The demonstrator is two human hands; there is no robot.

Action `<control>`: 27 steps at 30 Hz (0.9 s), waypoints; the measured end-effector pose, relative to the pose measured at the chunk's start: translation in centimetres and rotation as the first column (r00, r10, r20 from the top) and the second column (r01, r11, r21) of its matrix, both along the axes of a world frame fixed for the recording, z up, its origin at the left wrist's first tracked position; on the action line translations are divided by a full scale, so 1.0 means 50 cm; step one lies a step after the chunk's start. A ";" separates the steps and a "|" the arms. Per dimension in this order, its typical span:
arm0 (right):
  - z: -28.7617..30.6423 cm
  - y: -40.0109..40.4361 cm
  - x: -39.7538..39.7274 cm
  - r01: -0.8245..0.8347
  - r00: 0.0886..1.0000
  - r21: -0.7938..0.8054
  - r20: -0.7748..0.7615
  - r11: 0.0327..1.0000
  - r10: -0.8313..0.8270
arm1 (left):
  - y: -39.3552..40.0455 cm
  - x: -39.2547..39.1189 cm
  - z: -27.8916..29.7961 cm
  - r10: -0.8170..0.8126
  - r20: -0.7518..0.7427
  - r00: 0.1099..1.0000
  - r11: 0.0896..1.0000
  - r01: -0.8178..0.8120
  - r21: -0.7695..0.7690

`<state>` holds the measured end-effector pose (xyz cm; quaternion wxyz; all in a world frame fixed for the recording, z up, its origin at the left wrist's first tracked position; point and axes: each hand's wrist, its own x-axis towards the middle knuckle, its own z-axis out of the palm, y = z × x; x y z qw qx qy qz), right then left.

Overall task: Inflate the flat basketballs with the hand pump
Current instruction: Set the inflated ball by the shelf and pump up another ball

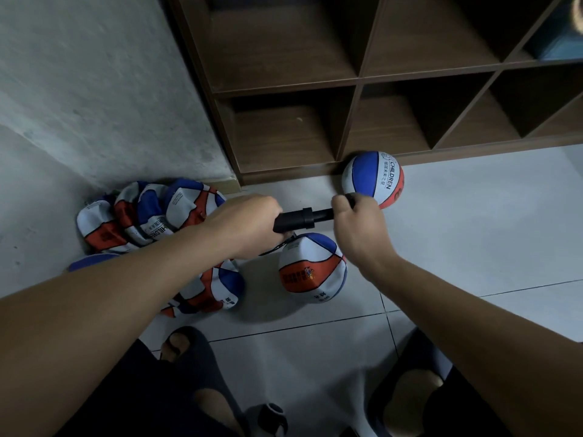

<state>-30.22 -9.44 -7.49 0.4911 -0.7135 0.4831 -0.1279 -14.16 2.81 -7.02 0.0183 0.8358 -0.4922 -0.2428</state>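
Pale tile floor (457, 234) lies open to the right; a concrete wall (94, 89) and a brown cubby shelf (356, 80) close off the left and far sides. The left hand (249, 225) curls round the black hand pump (299, 217) barrel, and the right hand (359, 222) grips its handle end. Just below the pump sits a half-filled basketball (310, 269). A round basketball (372, 178) touches the shelf base. A heap of flat basketballs (148, 212) crowds the wall corner.
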 end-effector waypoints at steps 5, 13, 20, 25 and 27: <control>-0.001 0.022 0.008 -0.108 0.994 0.037 0.004 0.993 0.108 | -0.003 -0.020 -0.003 0.006 -0.034 0.999 1.000 -0.006 -0.010; 0.002 0.016 0.004 -0.107 0.994 0.035 -0.006 0.994 0.107 | -0.008 -0.007 -0.003 -0.024 0.006 1.000 1.000 0.024 0.009; 0.016 -0.069 -0.022 0.166 0.986 0.092 -0.028 0.982 -0.164 | 0.027 0.064 -0.015 0.054 0.034 0.998 0.998 -0.055 0.018; 0.011 -0.055 -0.018 0.193 0.981 0.071 0.007 0.979 -0.194 | 0.019 0.041 -0.016 0.042 0.010 0.999 0.999 -0.042 0.015; 0.005 -0.036 -0.013 0.139 0.990 0.051 0.006 0.989 -0.140 | 0.014 0.025 -0.012 0.037 0.020 0.999 0.999 -0.037 0.015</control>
